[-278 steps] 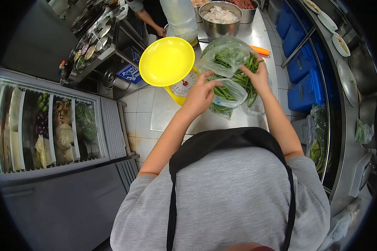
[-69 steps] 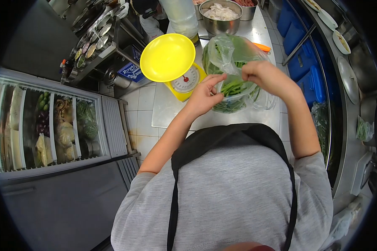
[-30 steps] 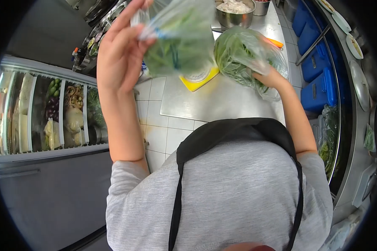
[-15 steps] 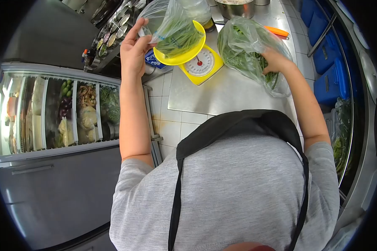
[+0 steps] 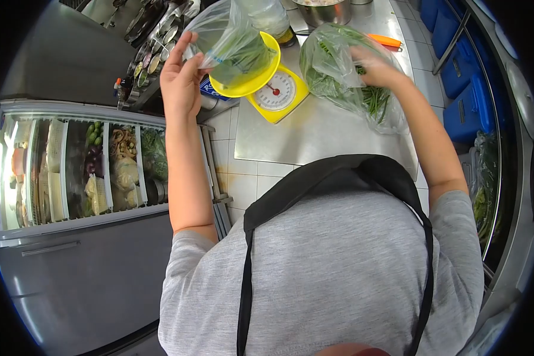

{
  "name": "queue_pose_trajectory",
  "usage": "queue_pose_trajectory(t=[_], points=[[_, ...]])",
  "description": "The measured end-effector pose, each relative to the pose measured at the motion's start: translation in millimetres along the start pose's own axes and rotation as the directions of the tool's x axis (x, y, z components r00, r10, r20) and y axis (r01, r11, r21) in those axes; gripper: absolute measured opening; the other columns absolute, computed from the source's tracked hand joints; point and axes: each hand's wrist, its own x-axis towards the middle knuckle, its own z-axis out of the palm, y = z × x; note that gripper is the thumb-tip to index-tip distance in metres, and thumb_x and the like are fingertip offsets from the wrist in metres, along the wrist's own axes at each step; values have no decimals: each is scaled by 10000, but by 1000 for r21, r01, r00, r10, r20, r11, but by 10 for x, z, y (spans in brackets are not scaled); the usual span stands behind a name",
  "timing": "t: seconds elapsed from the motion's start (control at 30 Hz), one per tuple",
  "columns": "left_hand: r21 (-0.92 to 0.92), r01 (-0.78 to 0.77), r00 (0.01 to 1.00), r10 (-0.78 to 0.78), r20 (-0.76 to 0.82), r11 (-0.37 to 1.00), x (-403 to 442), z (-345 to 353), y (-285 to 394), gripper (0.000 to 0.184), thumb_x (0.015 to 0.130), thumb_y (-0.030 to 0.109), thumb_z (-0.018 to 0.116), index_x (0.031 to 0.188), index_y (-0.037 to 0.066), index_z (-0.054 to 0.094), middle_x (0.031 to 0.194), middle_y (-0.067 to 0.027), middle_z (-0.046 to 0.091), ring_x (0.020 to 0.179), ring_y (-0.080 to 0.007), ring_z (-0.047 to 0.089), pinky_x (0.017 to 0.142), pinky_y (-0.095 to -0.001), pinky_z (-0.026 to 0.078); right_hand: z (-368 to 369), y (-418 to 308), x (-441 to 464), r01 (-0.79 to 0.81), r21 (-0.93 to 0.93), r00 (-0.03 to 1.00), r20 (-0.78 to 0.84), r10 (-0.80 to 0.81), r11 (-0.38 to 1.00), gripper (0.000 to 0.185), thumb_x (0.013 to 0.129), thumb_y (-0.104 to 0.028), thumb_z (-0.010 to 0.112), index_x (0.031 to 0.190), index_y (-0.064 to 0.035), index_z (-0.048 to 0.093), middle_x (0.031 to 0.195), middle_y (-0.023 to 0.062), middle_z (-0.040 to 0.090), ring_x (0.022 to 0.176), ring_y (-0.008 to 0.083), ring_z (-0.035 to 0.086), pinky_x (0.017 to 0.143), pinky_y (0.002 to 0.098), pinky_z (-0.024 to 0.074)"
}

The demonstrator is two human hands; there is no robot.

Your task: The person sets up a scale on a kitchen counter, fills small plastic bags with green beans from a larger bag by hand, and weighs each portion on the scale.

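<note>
My left hand [image 5: 183, 76] pinches the edge of a clear plastic bag [image 5: 216, 31] between thumb and fingers. Cut green vegetables [image 5: 240, 62] show inside this bag, which rests on the yellow pan [image 5: 271, 72] of a yellow dial scale [image 5: 302, 90]. At the right, my right hand [image 5: 378, 70] is at the mouth of a larger clear bag [image 5: 338, 37] full of leafy green stalks [image 5: 375, 102]. Motion smears its fingers, and part of them is hidden by the plastic, so their grip is unclear.
The scale and larger bag sit on a steel table [image 5: 291, 141]. Behind them are an orange-handled tool [image 5: 385, 41], a metal pot [image 5: 323, 10] and a wrapped container [image 5: 267, 18]. A glass-topped fridge [image 5: 80, 222] stands left; blue bins [image 5: 466, 110] line the right.
My right hand has moved up and left over the larger bag, uncovering more green stalks near its opening. My left hand keeps its pinch on the smaller bag.
</note>
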Motion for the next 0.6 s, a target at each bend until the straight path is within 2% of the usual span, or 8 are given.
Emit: queue_pose_trajectory(t=[0.07, 0.13, 0.2, 0.27, 0.37, 0.47, 0.53, 0.6], points=[[-83, 14, 999, -10, 53, 996, -77, 77, 233, 448, 814, -52, 528, 1256, -19, 462, 1260, -103, 498, 931, -132, 587, 714, -243, 506, -370, -394, 57, -113, -110, 993, -36, 110, 987, 513, 640, -37, 685, 1128, -80, 533, 1151, 100, 563, 1079, 241, 518, 924, 337, 414], [-96, 24, 997, -17, 72, 995, -175, 195, 440, 462, 838, -30, 474, 1296, -30, 407, 1303, -108, 466, 1063, -166, 546, 880, -313, 461, -566, -346, 265, -96, 137, 985, 154, 74, 986, 495, 698, -117, 662, 1175, -79, 535, 1059, 124, 606, 1002, 267, 566, 892, 343, 424], [-124, 59, 992, -44, 119, 991, -251, 191, 501, 471, 837, -22, 466, 1302, -41, 390, 1315, -126, 452, 1123, -188, 516, 933, -333, 440, -552, -256, 357, -55, 42, 996, 69, 52, 998, 391, 709, -119, 642, 1091, -69, 575, 983, 136, 625, 905, 280, 593, 793, 351, 453], [-189, 125, 987, -102, 127, 974, -370, 255, 492, 484, 809, -48, 485, 1288, -37, 412, 1292, -130, 471, 1094, -183, 531, 902, -325, 462, -453, -160, 444, -28, -472, 830, 480, 283, 881, 362, 679, -71, 647, 1035, -57, 581, 972, 141, 617, 882, 279, 590, 735, 361, 456], [-162, 212, 974, -195, 115, 964, -586, 345, 342, 509, 762, -69, 528, 1263, -4, 468, 1256, -121, 508, 1044, -158, 551, 819, -274, 495, -403, -428, 139, -49, -546, 716, 564, 410, 836, 476, 606, -59, 705, 1063, -107, 580, 1005, 118, 597, 951, 285, 568, 772, 357, 464], [-66, 311, 940, -296, 168, 948, -813, 445, 69, 507, 762, -58, 565, 1258, 12, 483, 1233, -71, 537, 592, -11, 505, 646, -191, 461, -275, -386, -217, 138, -616, 833, 496, 245, 776, 734, 530, -157, 798, 1196, -154, 489, 1258, 97, 446, 1100, 279, 486, 855, 355, 449], [-80, 405, 897, -378, 231, 911, -935, 588, -137, 503, 762, -71, 557, 1252, 25, 490, 1218, -48, 546, 581, -5, 496, 624, -182, 468, -250, -374, -334, 102, -459, 872, 469, 143, 883, 823, 529, -233, 812, 1262, -146, 448, 1175, 113, 450, 1105, 300, 464, 902, 382, 423], [-91, 454, 856, -405, 320, 887, -1003, 698, -332, 512, 767, -94, 532, 1260, 34, 480, 1252, -38, 511, 684, -21, 551, 640, -190, 481, -213, -327, -387, -4, -475, 897, 388, 213, 880, 711, 595, -253, 769, 1221, -100, 470, 1120, 134, 453, 1080, 311, 466, 900, 382, 421]])
